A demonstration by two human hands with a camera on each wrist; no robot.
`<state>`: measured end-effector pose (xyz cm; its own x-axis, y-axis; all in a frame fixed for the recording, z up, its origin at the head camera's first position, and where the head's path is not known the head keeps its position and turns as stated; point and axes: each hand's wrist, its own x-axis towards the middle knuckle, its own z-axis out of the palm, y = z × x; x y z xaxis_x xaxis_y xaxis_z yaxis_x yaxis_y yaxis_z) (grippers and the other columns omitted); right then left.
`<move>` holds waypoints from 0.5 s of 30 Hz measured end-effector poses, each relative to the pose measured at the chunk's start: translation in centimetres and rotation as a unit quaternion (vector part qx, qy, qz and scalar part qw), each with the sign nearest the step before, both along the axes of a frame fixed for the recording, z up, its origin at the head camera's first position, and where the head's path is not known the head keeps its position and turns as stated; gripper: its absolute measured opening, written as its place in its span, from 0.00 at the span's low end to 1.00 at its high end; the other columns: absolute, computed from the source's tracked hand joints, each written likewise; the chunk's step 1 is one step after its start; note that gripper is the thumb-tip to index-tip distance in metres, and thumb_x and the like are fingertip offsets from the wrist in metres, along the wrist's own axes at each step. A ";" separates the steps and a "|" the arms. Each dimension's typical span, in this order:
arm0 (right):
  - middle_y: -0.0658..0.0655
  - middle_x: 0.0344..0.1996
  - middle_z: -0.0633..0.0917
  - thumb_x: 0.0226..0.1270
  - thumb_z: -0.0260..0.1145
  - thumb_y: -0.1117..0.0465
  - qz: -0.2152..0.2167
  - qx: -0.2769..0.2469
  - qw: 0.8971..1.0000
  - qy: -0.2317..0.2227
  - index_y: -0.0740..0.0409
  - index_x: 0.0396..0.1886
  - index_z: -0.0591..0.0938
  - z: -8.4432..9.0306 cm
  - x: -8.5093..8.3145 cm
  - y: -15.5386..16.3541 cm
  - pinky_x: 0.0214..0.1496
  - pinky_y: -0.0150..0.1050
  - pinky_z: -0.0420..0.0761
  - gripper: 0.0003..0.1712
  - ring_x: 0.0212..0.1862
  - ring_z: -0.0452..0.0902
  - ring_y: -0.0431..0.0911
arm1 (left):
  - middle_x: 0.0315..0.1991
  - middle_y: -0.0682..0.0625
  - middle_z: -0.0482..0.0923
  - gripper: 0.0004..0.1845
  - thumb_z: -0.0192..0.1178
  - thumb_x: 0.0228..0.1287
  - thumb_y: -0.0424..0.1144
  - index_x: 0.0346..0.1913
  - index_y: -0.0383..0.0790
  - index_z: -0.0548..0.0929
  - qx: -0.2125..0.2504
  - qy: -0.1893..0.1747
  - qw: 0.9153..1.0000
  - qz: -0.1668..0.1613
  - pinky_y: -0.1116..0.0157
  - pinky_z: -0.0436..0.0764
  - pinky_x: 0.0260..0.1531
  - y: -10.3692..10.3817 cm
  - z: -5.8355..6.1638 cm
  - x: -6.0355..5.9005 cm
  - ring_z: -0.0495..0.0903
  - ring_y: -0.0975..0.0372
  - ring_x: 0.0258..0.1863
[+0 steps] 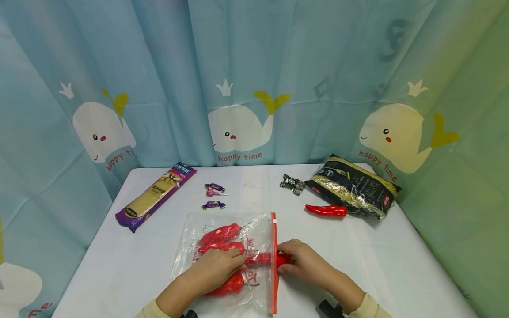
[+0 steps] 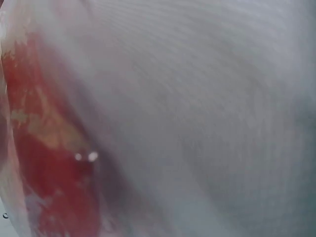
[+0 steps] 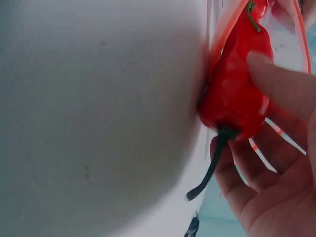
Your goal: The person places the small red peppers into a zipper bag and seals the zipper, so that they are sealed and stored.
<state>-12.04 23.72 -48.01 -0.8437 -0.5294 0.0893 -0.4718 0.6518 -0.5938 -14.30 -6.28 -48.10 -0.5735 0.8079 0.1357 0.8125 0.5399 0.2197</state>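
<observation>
A clear zip bag (image 1: pixel 187 229) with an orange-red zip strip lies on the table, several red peppers (image 1: pixel 220 234) inside. My left hand (image 1: pixel 220 267) is on top of the bag with bent fingers, gripping the plastic near the middle. At the mouth, my right hand (image 1: pixel 304 260) holds a red pepper (image 3: pixel 237 94) by its stem end, thumb on one side and fingers under the other. This pepper's tip is inside the bag and its dark green stem (image 3: pixel 212 170) sticks out. Blurred red and clear plastic (image 2: pixel 54 187) fill the left wrist view's left side.
Behind the bag lie two purple-wrapped candies (image 1: pixel 213 205) and a lollipop (image 1: pixel 212 192). A long pasta packet (image 1: pixel 155 196) is at the left. Toward the right are another red pepper (image 1: pixel 326 211), a black wrapped snack (image 1: pixel 293 183) and a black-gold packet (image 1: pixel 354 187). A curtain (image 1: pixel 167 88) hangs behind.
</observation>
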 end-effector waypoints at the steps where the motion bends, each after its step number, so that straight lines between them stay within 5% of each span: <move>1: 0.44 0.45 0.84 0.61 0.76 0.55 -0.002 -0.003 1.000 -0.006 0.51 0.54 0.84 0.0 0.0 0.1 0.49 0.40 0.78 0.22 0.47 0.77 0.42 | 0.36 0.63 0.78 0.03 0.63 0.70 0.45 0.37 0.56 0.79 -0.004 -0.006 1.000 0.003 0.72 0.74 0.30 0.0 0.0 0.0 0.72 0.70 0.25; 6: 0.47 0.51 0.84 0.62 0.74 0.48 -0.031 0.002 0.998 -0.050 0.52 0.56 0.84 0.6 0.2 2.4 0.54 0.47 0.79 0.25 0.53 0.78 0.45 | 0.36 0.62 0.78 0.04 0.62 0.71 0.46 0.37 0.57 0.79 -0.006 -0.007 1.000 0.004 0.71 0.74 0.31 0.0 0.0 -0.1 0.72 0.69 0.26; 11: 0.45 0.40 0.85 0.64 0.73 0.53 -0.040 0.014 0.995 -0.094 0.57 0.48 0.86 0.9 0.4 4.8 0.41 0.38 0.80 0.16 0.38 0.78 0.37 | 0.33 0.62 0.76 0.05 0.62 0.71 0.46 0.35 0.55 0.79 0.006 0.010 1.000 -0.005 0.71 0.72 0.29 0.0 0.0 0.0 0.70 0.69 0.24; 15: 0.42 0.35 0.86 0.66 0.71 0.55 -0.033 0.017 0.992 -0.118 0.55 0.42 0.88 0.8 0.5 5.5 0.39 0.36 0.80 0.10 0.36 0.79 0.33 | 0.32 0.62 0.74 0.06 0.63 0.70 0.45 0.34 0.54 0.79 0.014 0.017 1.000 -0.011 0.71 0.71 0.28 0.0 0.0 0.0 0.69 0.69 0.23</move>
<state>-11.53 29.18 -47.22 -0.8721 -0.4710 -0.1324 -0.2771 0.6985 -0.6597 -14.27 -6.29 -48.14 -0.5512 0.8152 0.1775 0.8307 0.5165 0.2077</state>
